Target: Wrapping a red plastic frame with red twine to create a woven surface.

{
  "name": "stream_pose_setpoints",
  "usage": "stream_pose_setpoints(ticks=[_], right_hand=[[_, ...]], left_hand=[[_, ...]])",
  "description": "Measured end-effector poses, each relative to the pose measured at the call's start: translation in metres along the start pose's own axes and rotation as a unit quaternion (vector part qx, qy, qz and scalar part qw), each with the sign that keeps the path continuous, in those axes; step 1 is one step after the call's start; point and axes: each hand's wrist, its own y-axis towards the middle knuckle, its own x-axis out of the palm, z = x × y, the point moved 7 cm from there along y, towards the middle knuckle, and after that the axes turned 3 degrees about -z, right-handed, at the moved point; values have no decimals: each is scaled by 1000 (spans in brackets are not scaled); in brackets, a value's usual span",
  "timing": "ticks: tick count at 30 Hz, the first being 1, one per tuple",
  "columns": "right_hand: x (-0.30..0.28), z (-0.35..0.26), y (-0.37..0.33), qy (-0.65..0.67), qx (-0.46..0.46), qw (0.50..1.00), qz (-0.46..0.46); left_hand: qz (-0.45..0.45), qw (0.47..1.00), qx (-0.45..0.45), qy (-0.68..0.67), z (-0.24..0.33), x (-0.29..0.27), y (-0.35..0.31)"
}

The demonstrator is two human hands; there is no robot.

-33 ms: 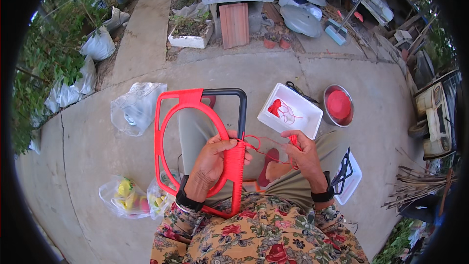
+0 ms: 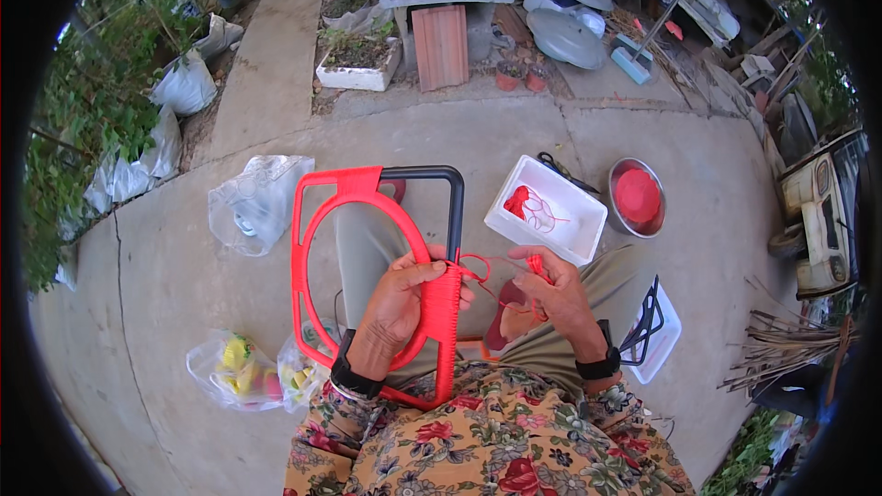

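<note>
A rectangular frame [image 2: 297, 248] with a round ring inside it stands tilted over my lap, mostly wrapped in red cord. Its upper right corner is bare black tube [image 2: 457, 207]. My left hand [image 2: 402, 298] is closed round the frame's right side, thumb on top of the wrapped cord where ring and side meet. Between the fingers of my right hand [image 2: 557, 292], just right of the frame, is a small bundle of red cord [image 2: 536, 264]. A loose loop of that cord [image 2: 480, 266] runs from the frame toward this hand.
Beyond my knees are a white foam box [image 2: 570, 230] with red cord inside, scissors [image 2: 558, 163] and a metal bowl [image 2: 647, 231] holding something red. Plastic bags [image 2: 230, 386] lie on the left. By my right wrist is a white tray [image 2: 657, 349] with black frame pieces.
My right hand has shifted slightly left, closer to the frame, with the cord bundle in it. The left hand and the frame stay put.
</note>
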Motion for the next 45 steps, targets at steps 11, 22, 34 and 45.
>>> stream_pose_setpoints(ticks=[11, 22, 34, 45], right_hand=[[58, 50, 0, 275, 101, 927, -236], [-41, 36, -28, 312, 41, 948, -40], [-97, 12, -27, 285, -39, 956, 63], [10, -2, 24, -35, -32, 997, -66]], left_hand=[[7, 1000, 20, 0, 4, -8, -3], [32, 999, 5, -13, 0, -5, 4], [47, 999, 1, -17, -1, -5, 5], [57, 998, -15, -8, -1, 0, 4]])
